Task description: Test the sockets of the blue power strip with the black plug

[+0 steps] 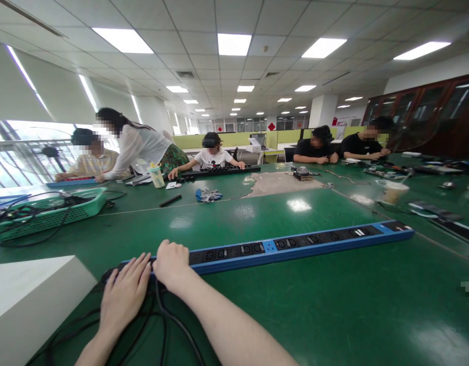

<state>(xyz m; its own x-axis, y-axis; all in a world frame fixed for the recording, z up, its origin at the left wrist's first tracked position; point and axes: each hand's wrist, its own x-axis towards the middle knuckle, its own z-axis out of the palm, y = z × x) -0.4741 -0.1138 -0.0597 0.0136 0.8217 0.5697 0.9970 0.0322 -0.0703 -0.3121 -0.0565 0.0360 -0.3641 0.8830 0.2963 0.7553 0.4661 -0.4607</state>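
A long blue power strip (pixel 306 248) with black socket faces lies slantwise across the green table in front of me. My left hand (pixel 128 284) rests flat on its left end, fingers stretched out and close together. Over the sockets just right of it, my right hand (pixel 172 263) is closed in a fist. A black cable (pixel 172 314) comes out from under the right fist and runs down toward me. The plug end is hidden by the fingers. More black cable loops lie on the table under my wrists.
A white box (pixel 36 290) stands at the left. Behind it is a green basket (pixel 53 216) of cables. A blue-and-white glove (pixel 208 194), a black bar (pixel 171 201) and a cup (pixel 157 175) lie or stand farther back. Several people sit or lean around the far table edge.
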